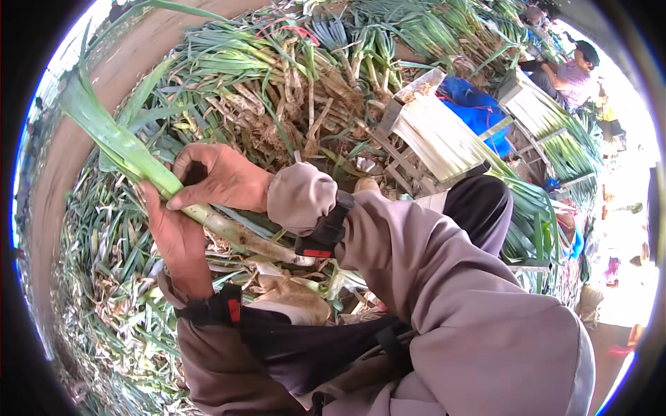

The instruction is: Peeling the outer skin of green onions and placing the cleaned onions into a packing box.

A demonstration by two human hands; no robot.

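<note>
Sunlit outdoor yard: leek heaps (291,76), wooden crates (444,139), blue tarp (479,104).

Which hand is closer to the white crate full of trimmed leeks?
Right. The right hand grips the leek nearer the crate; the left hand holds it farther away.

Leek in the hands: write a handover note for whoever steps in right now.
Left hand: gripping the leek from below at mid-stalk.
Right hand: closed over the same stalk from above, where green leaves begin.
Leek: slanted, leaves up-left, dirty white end toward the lap.
Done: trimmed leeks stacked in the crate ahead.
Left: this stalk still has loose outer skin; a big untrimmed pile lies in front.
</note>
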